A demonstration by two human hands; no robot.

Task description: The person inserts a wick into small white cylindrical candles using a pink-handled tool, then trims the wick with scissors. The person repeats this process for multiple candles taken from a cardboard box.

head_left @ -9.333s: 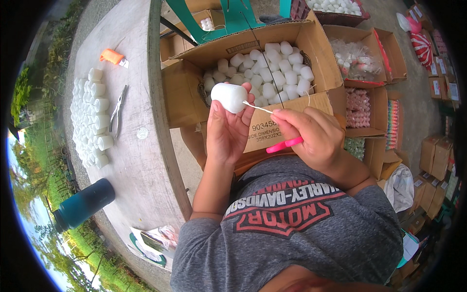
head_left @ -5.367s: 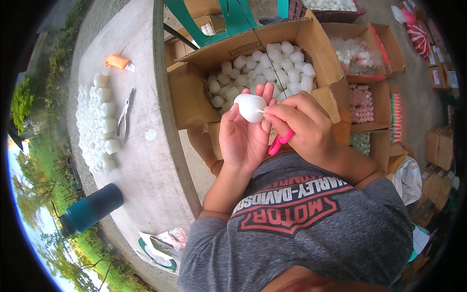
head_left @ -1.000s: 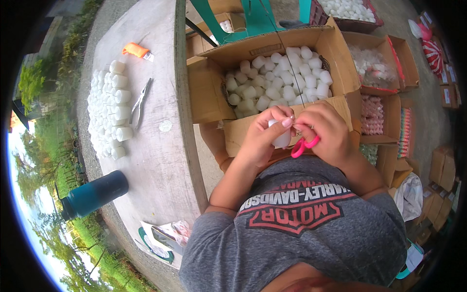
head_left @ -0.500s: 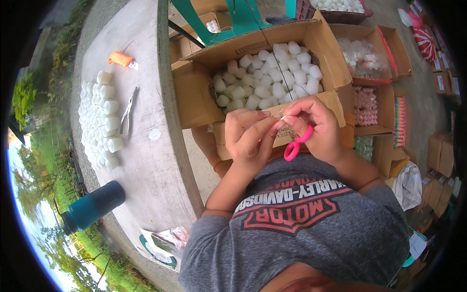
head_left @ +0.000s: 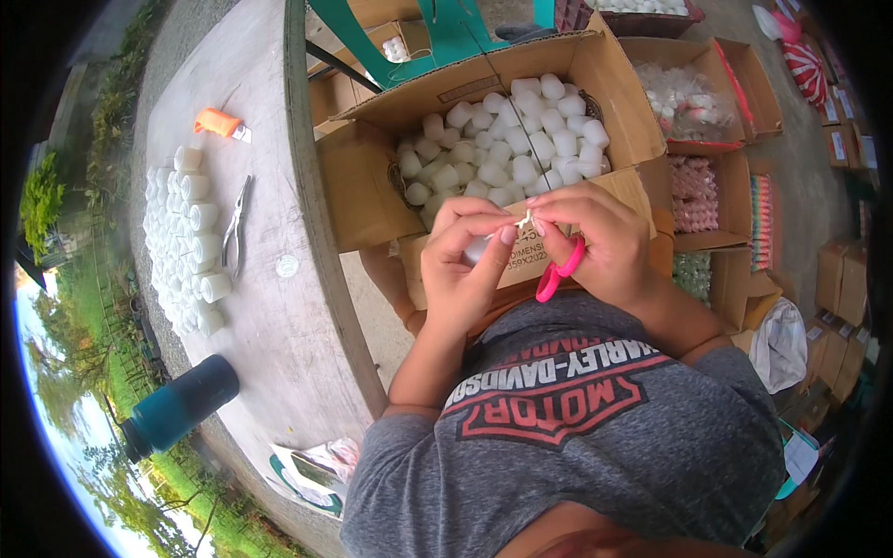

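My left hand (head_left: 458, 265) and my right hand (head_left: 603, 234) meet in front of my chest, over the near flap of an open cardboard box (head_left: 437, 90). Between their pinched fingertips is a short twisted bit of white string (head_left: 524, 221). Pink-handled scissors (head_left: 560, 270) hang from my right hand, looped at its fingers; their blades are hidden. Something pale and rounded (head_left: 476, 248) shows inside my left hand, mostly covered by the fingers. Many white plastic, cylinder-like pieces (head_left: 493, 153) fill the box beyond. A thin dark line (head_left: 510, 93) crosses the box toward my fingers.
On the table (head_left: 279, 325) to my left are rows of white pieces (head_left: 191, 246), pliers (head_left: 238, 228), an orange-handled cutter (head_left: 219, 123) and a dark teal bottle (head_left: 181, 405). A green plastic chair (head_left: 446, 42) stands behind the box. Cardboard boxes of bagged parts (head_left: 693, 191) line the right.
My fingertips have drawn slightly apart, and the white string between them shows more. The scissors have turned and hang closer to my right palm. The view has shifted a little.
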